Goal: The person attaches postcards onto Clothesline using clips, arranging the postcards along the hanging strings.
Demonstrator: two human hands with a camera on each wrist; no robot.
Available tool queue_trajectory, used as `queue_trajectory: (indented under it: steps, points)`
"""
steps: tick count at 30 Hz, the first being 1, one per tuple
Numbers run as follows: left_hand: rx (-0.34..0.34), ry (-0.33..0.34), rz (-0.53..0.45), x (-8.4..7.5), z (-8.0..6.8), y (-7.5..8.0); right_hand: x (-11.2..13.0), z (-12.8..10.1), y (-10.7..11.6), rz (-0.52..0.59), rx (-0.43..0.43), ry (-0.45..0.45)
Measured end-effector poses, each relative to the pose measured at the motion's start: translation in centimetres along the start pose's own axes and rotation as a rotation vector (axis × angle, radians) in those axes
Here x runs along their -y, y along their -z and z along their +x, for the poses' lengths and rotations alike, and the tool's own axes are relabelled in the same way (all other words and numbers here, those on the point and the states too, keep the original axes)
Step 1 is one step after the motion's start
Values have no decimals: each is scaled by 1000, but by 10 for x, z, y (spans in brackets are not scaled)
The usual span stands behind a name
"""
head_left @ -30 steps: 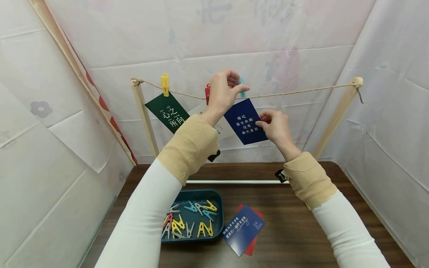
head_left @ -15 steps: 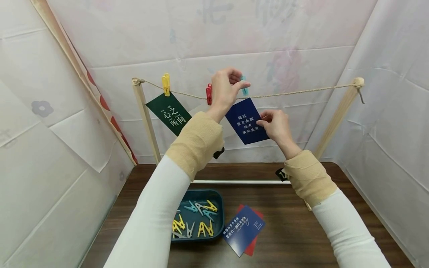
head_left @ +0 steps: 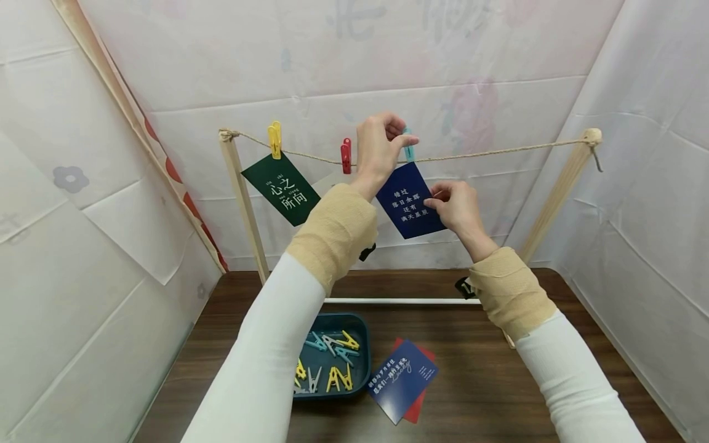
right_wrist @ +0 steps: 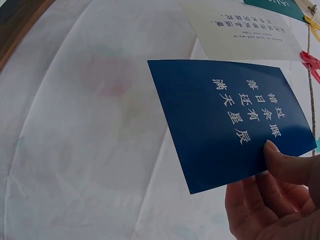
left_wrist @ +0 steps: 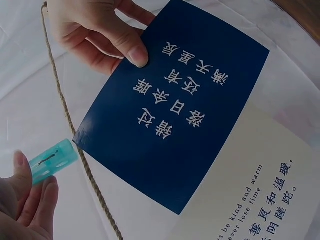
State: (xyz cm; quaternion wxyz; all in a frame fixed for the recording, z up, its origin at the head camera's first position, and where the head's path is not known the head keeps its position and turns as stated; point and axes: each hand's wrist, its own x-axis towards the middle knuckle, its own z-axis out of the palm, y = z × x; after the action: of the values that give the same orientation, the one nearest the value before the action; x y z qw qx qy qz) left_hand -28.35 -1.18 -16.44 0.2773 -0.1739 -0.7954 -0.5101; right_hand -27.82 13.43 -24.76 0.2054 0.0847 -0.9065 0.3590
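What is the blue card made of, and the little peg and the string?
The blue card looks like stiff, slightly glossy cardstock: it stays flat and catches light at its edge. The teal peg in the left hand seems to be smooth, see-through plastic. The string looks like rough twisted twine, probably jute, with visible fuzzy strands. The right hand pinches the card.

A dark wooden bench (head_left: 498, 375) carries a teal tray (head_left: 360, 369) of clothespins at 7 o'clock, with a blue card (head_left: 401, 378) over a red card (head_left: 418, 409) just beside it.
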Motion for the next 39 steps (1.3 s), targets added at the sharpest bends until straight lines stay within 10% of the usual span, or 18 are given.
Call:
queue_trajectory:
  steps: [39]
  points:
    - [75, -12, 98, 5, 0, -10, 2, 1, 0, 12, 15, -56]
